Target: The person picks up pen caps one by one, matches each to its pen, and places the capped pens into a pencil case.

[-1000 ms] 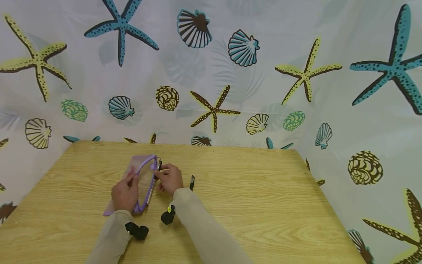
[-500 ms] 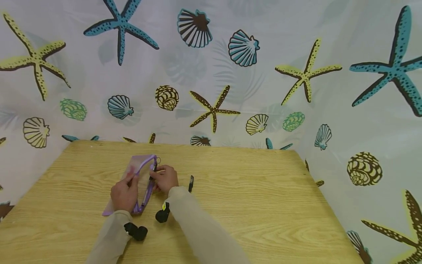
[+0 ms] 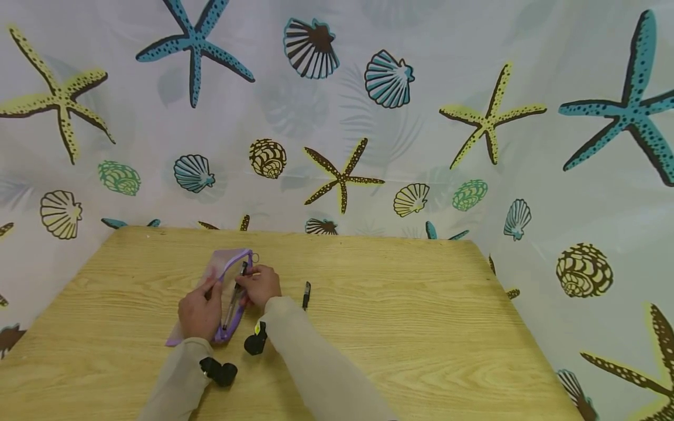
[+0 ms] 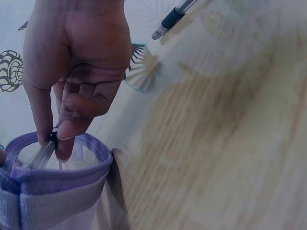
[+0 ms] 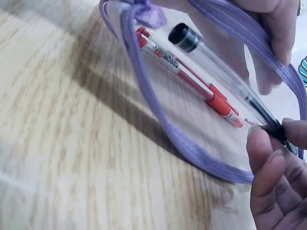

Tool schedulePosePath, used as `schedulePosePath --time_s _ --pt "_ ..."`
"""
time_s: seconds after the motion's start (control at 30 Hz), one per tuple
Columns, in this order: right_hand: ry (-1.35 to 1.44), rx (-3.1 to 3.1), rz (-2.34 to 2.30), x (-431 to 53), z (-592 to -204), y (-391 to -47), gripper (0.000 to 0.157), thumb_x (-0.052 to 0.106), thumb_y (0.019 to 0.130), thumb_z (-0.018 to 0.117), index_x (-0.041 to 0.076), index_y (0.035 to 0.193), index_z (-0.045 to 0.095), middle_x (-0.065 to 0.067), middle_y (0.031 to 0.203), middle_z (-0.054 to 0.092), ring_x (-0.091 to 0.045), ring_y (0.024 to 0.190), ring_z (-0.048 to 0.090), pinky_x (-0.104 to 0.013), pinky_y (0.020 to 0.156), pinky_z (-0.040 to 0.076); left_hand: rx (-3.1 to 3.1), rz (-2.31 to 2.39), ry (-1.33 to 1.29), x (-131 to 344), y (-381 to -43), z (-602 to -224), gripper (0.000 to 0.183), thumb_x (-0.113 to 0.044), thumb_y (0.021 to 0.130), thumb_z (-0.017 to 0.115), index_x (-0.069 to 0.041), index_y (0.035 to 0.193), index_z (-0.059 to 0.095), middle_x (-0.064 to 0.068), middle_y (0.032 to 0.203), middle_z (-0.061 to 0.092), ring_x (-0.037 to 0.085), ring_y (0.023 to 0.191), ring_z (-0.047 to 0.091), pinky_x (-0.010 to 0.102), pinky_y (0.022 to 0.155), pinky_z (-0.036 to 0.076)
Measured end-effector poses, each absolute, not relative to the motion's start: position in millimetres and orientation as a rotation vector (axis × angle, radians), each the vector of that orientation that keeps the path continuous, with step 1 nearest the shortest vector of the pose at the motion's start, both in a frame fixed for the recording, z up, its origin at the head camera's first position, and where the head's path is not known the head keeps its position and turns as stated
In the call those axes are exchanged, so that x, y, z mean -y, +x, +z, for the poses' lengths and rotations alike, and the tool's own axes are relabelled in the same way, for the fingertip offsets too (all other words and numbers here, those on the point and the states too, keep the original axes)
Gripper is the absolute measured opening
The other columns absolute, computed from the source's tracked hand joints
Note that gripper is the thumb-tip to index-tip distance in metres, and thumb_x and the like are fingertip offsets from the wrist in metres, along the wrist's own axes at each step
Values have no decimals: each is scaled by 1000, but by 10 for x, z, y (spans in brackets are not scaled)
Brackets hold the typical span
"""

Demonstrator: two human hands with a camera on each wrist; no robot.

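My left hand (image 3: pixel 200 313) pinches one side of the mouth of a see-through pencil pouch (image 5: pixel 163 112) with a purple zip edge, which gapes wide. Between thumb and fingertips, my right hand (image 3: pixel 262 287) holds a clear-barrelled pen (image 3: pixel 230 307) with black ends. In the head view the pen lies lengthwise within the pouch's opening. The right wrist view has its black end (image 5: pixel 184 37) inside the purple rim, above red pens (image 5: pixel 192 81) in the pouch. From the left wrist, the right fingers reach down at the purple rim (image 4: pixel 72 175).
Another black pen (image 3: pixel 306 295) lies on the wooden table (image 3: pixel 400 327), just right of the right hand. A small ring (image 3: pixel 255 257) sticks out at the pouch's far corner. Behind the table hangs a curtain (image 3: pixel 363 169) printed with starfish and shells.
My right hand has moved left with the pen, from beside the pouch's right edge to within its opening. The left hand keeps its hold on the pouch, nearly unmoved.
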State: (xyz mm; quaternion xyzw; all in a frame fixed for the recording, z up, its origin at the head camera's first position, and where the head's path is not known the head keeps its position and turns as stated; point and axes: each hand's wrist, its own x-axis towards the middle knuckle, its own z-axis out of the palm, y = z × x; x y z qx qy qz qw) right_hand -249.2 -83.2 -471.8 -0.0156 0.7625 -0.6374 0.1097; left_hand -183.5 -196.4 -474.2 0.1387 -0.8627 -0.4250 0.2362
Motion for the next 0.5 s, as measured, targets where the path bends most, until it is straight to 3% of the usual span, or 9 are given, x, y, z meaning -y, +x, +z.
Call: schedulePosePath --time_s 0.37,0.5 --pt "-63 -2217 -1838 835 -4667 -2457 28 17 90 68 3 114 64 -6 75 72 -13 43 56 -27 41 44 2366 -1148 382 1964 -1831 -4738 33 -20 97 55 4 118 66 24 116 63 47 103 60 55 87 45" --pt "-64 -2212 -1829 817 -4685 -2475 28 18 90 69 2 113 64 -6 74 72 -14 43 56 -26 39 43 2369 -1155 389 1968 -1829 -4735 34 -21 98 54 4 118 66 25 111 65 46 102 61 54 86 45"
